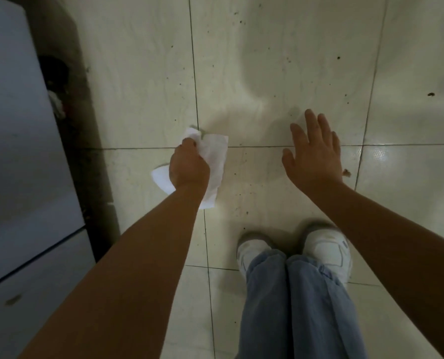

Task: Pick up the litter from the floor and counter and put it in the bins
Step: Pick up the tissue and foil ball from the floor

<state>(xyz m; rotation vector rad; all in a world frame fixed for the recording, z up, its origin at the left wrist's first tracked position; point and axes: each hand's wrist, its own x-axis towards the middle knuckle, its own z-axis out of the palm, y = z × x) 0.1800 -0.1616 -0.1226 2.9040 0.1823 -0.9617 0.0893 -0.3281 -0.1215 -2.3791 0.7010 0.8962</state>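
Note:
My left hand (pixel 188 165) is closed around crumpled white paper (pixel 214 156), which hangs out on both sides of the fist above the tiled floor. My right hand (pixel 312 154) hovers over the floor with its fingers spread and nothing in it. A small brown scrap (pixel 347 173) lies on the tile just right of that hand. No bin is in view.
A grey-white appliance (pixel 21 156) fills the left side, with a dark dirty gap (pixel 68 99) between it and the tiles holding some debris. My feet in white shoes (pixel 327 248) and jeans stand at the bottom centre. Small dark specks dot the floor (pixel 267 60).

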